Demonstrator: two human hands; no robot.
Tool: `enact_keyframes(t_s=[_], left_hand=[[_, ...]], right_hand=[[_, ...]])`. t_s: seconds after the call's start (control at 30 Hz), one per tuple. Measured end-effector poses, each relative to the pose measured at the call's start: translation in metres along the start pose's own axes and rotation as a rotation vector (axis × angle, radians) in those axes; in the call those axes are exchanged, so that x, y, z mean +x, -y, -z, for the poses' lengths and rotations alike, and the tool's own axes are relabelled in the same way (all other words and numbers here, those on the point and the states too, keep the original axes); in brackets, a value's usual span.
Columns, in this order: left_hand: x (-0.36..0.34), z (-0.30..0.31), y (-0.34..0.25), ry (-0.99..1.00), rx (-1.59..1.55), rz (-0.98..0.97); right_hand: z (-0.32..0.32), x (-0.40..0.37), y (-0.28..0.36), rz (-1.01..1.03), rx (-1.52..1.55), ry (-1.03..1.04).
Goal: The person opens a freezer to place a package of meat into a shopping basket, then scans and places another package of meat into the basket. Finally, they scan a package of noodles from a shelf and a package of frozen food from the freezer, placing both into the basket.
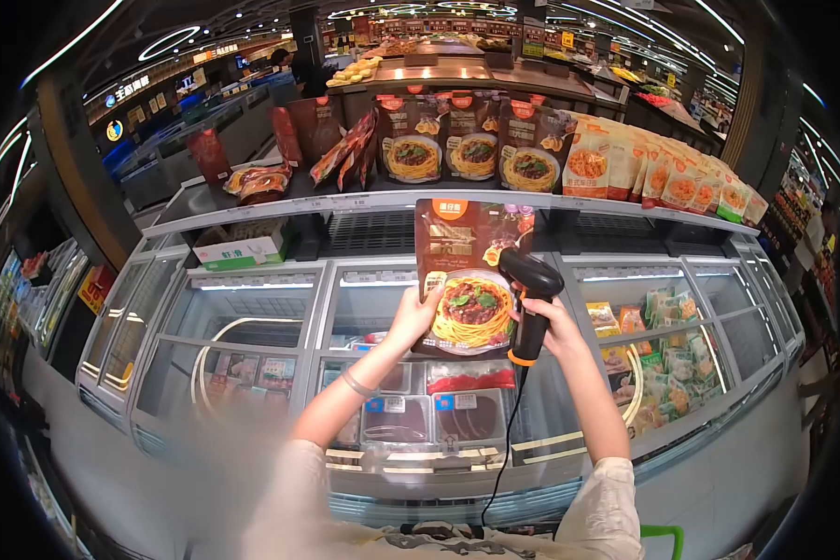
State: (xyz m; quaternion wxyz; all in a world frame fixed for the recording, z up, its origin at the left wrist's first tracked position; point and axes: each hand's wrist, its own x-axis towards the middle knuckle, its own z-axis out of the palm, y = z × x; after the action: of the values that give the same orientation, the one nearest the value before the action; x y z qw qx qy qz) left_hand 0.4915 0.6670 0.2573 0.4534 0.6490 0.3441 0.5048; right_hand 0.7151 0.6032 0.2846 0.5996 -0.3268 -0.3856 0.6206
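A brown pasta pouch [467, 308] with a picture of spaghetti on its front stands upright in my grasp, facing me over the freezer. My left hand [423, 315] closes on its left edge, thumb on the front. In my right hand [553, 322] is a black and orange barcode scanner [529, 317], fingers wrapped round its handle. The scanner's head overlaps the pouch's right side in this view, and its cable [506, 457] hangs down toward my body.
Glass-topped freezers [238, 327] hold packaged food below my arms. On the shelf [345, 203] behind stand similar brown pouches [411, 140], orange-white packs [588, 159] and fallen red packs [257, 179]. A green-white box [241, 247] sits under the shelf at left. Produce displays [439, 70] lie beyond.
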Motion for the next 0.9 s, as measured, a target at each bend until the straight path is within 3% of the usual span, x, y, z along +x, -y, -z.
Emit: enact_keyframes(t_s=[0.07,0.1,0.17,0.23,0.37,0.5,0.7,0.9], left_hand=[[0.036,-0.002,-0.004,-0.018,0.051,-0.075],[0.055,-0.003,-0.009,0.008,0.057,-0.024],[0.096,-0.005,-0.019,0.022,0.002,-0.088],[0.142,-0.002,-0.013,0.036,-0.132,-0.025],[0.228,0.012,-0.024,-0.094,-0.207,-0.07],[0.282,0.036,-0.007,-0.244,-0.057,-0.265],[0.328,0.07,0.057,-0.346,0.081,-0.317],[0.343,0.093,0.11,-0.319,0.126,-0.256]], right_hand=[[0.002,0.029,0.021,0.066,-0.074,0.01],[0.006,0.044,0.034,0.079,-0.119,0.025],[-0.004,0.069,0.065,0.147,-0.2,0.024],[-0.022,0.091,0.09,0.257,-0.283,0.009],[-0.016,0.171,0.104,0.318,-0.389,0.039],[-0.012,0.239,0.085,0.349,-0.255,0.072],[0.002,0.323,0.035,0.34,-0.17,0.185],[0.007,0.34,-0.009,0.262,-0.096,0.122]])
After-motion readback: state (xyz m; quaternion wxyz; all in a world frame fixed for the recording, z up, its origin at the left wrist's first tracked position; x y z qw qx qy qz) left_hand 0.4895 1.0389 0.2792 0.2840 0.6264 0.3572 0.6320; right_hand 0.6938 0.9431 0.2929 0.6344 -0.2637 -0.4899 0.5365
